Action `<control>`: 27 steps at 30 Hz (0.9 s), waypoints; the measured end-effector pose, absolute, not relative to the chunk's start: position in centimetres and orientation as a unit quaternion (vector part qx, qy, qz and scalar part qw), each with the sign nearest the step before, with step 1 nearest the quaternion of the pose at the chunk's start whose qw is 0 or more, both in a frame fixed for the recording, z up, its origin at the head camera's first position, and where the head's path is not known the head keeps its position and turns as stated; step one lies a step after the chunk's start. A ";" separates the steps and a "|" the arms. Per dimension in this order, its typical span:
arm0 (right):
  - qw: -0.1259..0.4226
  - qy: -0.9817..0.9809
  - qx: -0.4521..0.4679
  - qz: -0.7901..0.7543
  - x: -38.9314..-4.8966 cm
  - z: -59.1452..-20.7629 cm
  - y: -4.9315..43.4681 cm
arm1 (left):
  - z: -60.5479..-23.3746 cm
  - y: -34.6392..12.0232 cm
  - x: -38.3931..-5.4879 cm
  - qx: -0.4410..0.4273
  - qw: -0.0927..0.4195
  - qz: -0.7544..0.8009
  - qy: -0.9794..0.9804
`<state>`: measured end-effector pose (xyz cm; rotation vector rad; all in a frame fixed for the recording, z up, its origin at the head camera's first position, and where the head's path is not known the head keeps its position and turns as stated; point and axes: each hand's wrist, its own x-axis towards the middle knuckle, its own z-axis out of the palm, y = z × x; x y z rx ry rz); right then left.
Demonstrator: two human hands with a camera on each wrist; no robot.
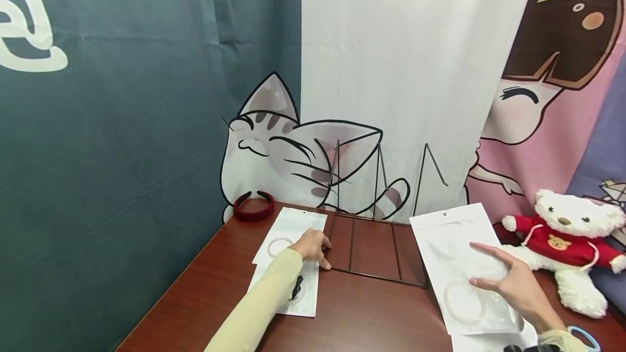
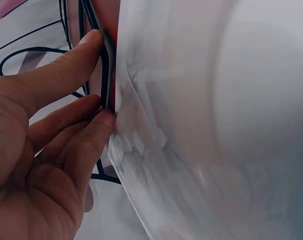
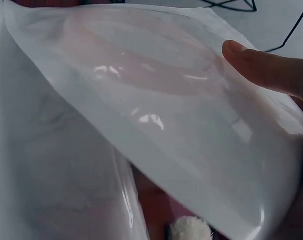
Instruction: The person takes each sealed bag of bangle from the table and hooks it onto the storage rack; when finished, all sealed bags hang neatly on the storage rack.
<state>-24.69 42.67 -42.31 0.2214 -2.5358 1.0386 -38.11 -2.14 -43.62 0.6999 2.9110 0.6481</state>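
Observation:
My left hand (image 1: pixel 311 246) is at the left side of a dark wire rack (image 1: pixel 351 243) lying on the table. In the left wrist view, its thumb and fingertips are spread apart along a dark bar, right beside the edge of a white plastic packet (image 2: pixel 191 100). Two such packets (image 1: pixel 271 232) overlap under and beside this hand, each with a ring shape. My right hand (image 1: pixel 520 287) has its thumb and fingers spread over another white packet (image 1: pixel 450 265), which bulges with a pale ring. The thumb overlaps that packet in the right wrist view.
A dark red headband (image 1: pixel 254 212) lies at the back left of the table (image 1: pixel 210 292). At the right sits a white teddy bear (image 1: pixel 562 243) in a red top. A light blue ring-shaped handle (image 1: pixel 584 337) shows near the right sleeve. Printed curtains hang behind.

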 end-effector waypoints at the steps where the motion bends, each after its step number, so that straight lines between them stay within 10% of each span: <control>1: 0.202 -0.904 0.078 0.367 -24.5 -42.2 42.4 | -43.6 -2.1 -38.1 0.229 0.039 0.211 0.949; 27: 0.350 -0.842 0.121 0.391 -20.6 -36.6 36.1 | -44.1 -2.2 -38.6 0.227 0.039 0.213 0.950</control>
